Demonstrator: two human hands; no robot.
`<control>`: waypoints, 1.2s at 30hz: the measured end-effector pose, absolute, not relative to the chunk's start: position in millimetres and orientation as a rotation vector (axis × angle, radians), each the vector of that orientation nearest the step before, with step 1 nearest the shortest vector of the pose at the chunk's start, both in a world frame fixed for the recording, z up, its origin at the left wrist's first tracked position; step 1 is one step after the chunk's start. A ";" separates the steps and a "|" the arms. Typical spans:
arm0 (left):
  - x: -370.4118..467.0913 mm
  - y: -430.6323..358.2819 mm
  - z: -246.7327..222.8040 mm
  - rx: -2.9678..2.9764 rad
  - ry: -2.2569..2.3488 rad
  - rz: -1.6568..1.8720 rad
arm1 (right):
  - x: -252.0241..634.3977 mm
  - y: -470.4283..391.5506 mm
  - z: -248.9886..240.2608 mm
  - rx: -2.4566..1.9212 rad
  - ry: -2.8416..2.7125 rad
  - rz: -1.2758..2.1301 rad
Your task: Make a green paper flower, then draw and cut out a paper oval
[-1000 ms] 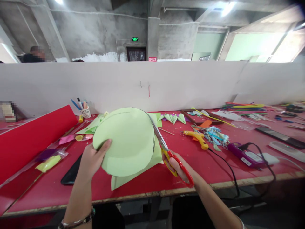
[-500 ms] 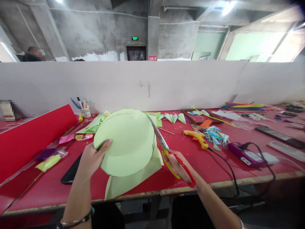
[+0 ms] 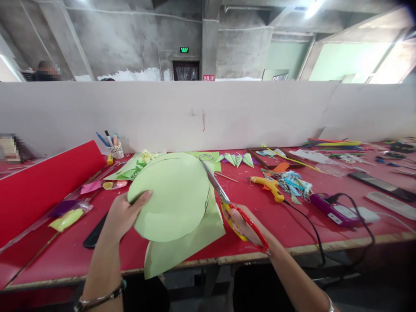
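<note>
My left hand (image 3: 131,210) pinches the left edge of a light green, roughly round sheet of paper (image 3: 172,197), thumb on top and fingers underneath. Black pen lines run near the sheet's upper and right edges. A cut-away strip of the same green paper (image 3: 185,250) hangs below and behind it, over the table's front edge. In my right hand (image 3: 242,221) is a pair of scissors (image 3: 222,193) with red and yellow handles. Their blades point up and left along the sheet's right edge and look nearly closed.
On the red table (image 3: 260,236) lie a yellow glue gun (image 3: 269,186), a purple power strip (image 3: 338,212), green paper cones (image 3: 238,159) and a black phone (image 3: 95,234). A pen cup (image 3: 116,151) stands by the white partition (image 3: 156,117). A red board (image 3: 45,186) lies left.
The round sheet has dropped slightly at its top and tipped a little, uncovering a ring-shaped roll behind it. The hanging strip has swung slightly lower. The scissors stay nearly in place.
</note>
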State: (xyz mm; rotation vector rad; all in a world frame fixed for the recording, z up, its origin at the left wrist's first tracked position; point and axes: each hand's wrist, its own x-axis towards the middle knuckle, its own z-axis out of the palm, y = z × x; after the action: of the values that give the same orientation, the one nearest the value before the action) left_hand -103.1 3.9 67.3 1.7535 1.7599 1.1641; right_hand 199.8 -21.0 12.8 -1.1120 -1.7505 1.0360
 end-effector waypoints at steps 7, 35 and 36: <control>-106.3 7.1 65.2 1.745 1.777 1.145 | 200.3 -20.2 15.7 -1.167 -1.810 0.963; -116.9 37.2 32.6 1.624 1.993 1.091 | 200.7 -2.6 11.1 -1.254 -1.333 1.291; -116.1 38.8 27.9 1.626 1.982 1.085 | 201.3 -1.9 11.6 -1.249 -1.319 1.313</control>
State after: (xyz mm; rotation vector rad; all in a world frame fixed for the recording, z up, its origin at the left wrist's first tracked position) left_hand -116.1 38.8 27.9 1.6256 1.9818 1.0854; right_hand 201.3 -1.9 11.6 -1.2485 -1.3193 1.3134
